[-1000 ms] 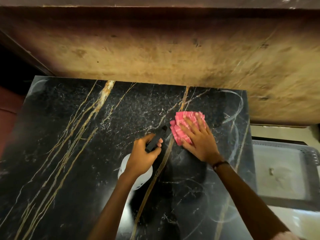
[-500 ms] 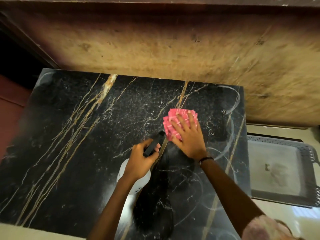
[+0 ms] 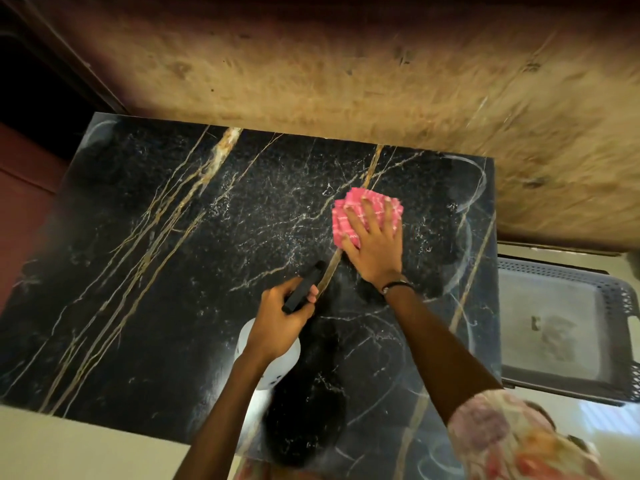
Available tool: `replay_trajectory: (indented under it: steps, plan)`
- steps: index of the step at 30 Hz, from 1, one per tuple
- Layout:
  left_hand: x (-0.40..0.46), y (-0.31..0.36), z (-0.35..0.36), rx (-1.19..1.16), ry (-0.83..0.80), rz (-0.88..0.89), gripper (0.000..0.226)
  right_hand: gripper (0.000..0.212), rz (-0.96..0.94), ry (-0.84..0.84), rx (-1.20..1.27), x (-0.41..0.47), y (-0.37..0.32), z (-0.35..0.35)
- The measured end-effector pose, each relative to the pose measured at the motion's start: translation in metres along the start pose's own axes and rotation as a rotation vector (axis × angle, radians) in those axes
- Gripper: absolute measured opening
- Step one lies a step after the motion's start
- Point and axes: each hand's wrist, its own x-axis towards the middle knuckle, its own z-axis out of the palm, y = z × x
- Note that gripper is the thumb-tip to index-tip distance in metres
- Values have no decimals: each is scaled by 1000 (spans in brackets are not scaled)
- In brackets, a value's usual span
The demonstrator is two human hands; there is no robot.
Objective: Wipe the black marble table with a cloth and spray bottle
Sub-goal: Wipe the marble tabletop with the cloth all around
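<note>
Nearest the camera, a floral sleeve (image 3: 498,441) covers the upper part of the right arm, at the lower right. The left hand (image 3: 280,323) is closed round the spray bottle (image 3: 270,362); its fingers (image 3: 310,296) are curled tight about the black spray head (image 3: 304,287), which points up and to the right toward the cloth. The bottle's white body shows below and behind the wrist, partly hidden by the hand, and whether its base touches the bench (image 3: 156,271) cannot be told.

Farther on, the right hand (image 3: 375,247) lies flat, palm down, with a dark band (image 3: 394,286) at the wrist. Its fingers (image 3: 369,213) are spread wide and stretched out straight, pressing on the pink cloth (image 3: 346,220) without gripping it. The cloth is folded in a bunch and lies on the bench under the fingers and forward of the palm, its edges showing to the left of the hand and past the fingertips. It sits in the right half of the black marble, near a gold vein (image 3: 372,168) that runs toward the far edge. The spray head's tip is near the heel of the right hand, apart from it.

Pale curved smears (image 3: 474,188) show on the marble to the right of the cloth. Beside the bench on the right stands a grey perforated basket (image 3: 616,296). Beyond the bench's far edge rises a brownish, stained wall (image 3: 346,71).
</note>
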Motion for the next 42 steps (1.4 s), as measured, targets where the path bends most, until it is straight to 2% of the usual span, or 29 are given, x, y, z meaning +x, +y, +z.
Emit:
replay_trajectory:
  steps: [4,7,9,12,14,17,19,22,25,28,31,33,36,39,42]
  plan:
    - [-8,-5,3,-12,14,-5,12,61,-273,3,9,-42,-36,16]
    - [-13,-10,4,-8,9,-16,11,58,-403,23,-3,-104,-21,19]
    - [-17,-10,4,-24,15,-7,15,59,-382,17,-3,-130,9,14]
    - [-24,-9,5,-42,39,-15,18,59,-249,15,-31,-126,49,2]
    - [-29,-11,5,-36,46,-26,18,62,-125,3,-51,-101,49,-1]
    - [-38,-13,6,-25,52,-35,22,63,4,14,-34,-67,13,0]
    - [-46,-13,8,-10,59,-40,24,64,-62,-7,-12,-67,-17,6]
    - [-57,-15,12,11,62,-47,22,59,-294,-11,51,-112,-51,20]
    - [-69,-19,15,15,51,-45,13,60,-436,27,73,-179,-45,29]
    - [-82,-22,16,13,36,-38,15,58,-409,16,7,-217,4,21]
    - [-96,-24,17,24,48,-51,24,60,-250,-20,-16,-203,50,7]
    - [-104,-25,17,14,45,-64,24,63,-140,-32,-51,-178,52,3]
    - [-115,-27,19,-12,48,-70,23,64,-54,-33,-89,-152,17,3]
    - [-126,-28,20,-32,59,-57,18,61,-172,-40,-58,-169,-28,16]
    - [-136,-31,19,-53,54,-85,17,61,-358,-74,0,-226,-53,30]
